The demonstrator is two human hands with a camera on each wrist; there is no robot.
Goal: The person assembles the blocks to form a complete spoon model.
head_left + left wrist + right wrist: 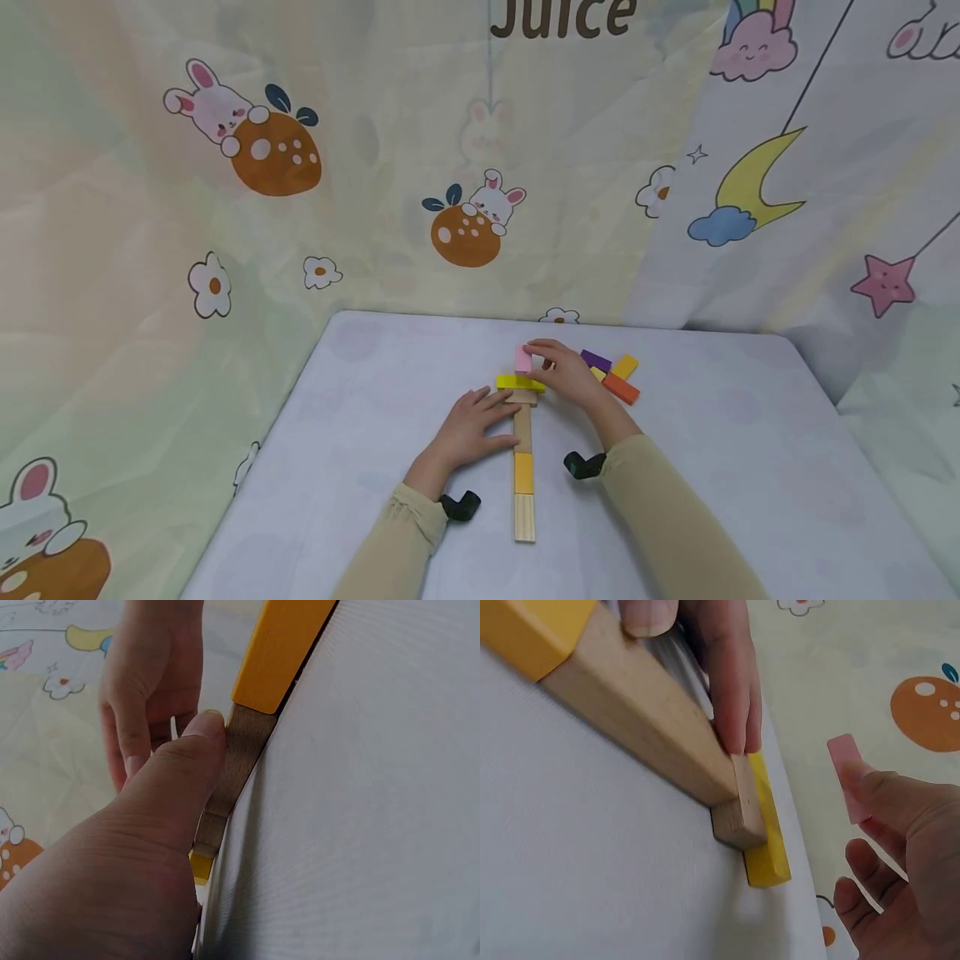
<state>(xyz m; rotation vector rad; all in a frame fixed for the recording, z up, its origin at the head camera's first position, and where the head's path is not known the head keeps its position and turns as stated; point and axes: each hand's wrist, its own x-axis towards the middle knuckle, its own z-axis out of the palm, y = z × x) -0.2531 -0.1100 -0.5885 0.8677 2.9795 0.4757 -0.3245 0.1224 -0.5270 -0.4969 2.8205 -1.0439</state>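
a row of blocks (523, 473) runs near to far; the left hand (467, 430), its grip relaxed, touches it. just past the crosswise yellow block (519, 383), the right hand (572, 379) pinches a pink block (521, 360), left of loose blocks (622, 388).

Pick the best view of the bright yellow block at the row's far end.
Right wrist: the bright yellow block appears largest, near end and side visible. Head shows it smaller, from above, crosswise; left wrist shows only a small part beyond the left hand.
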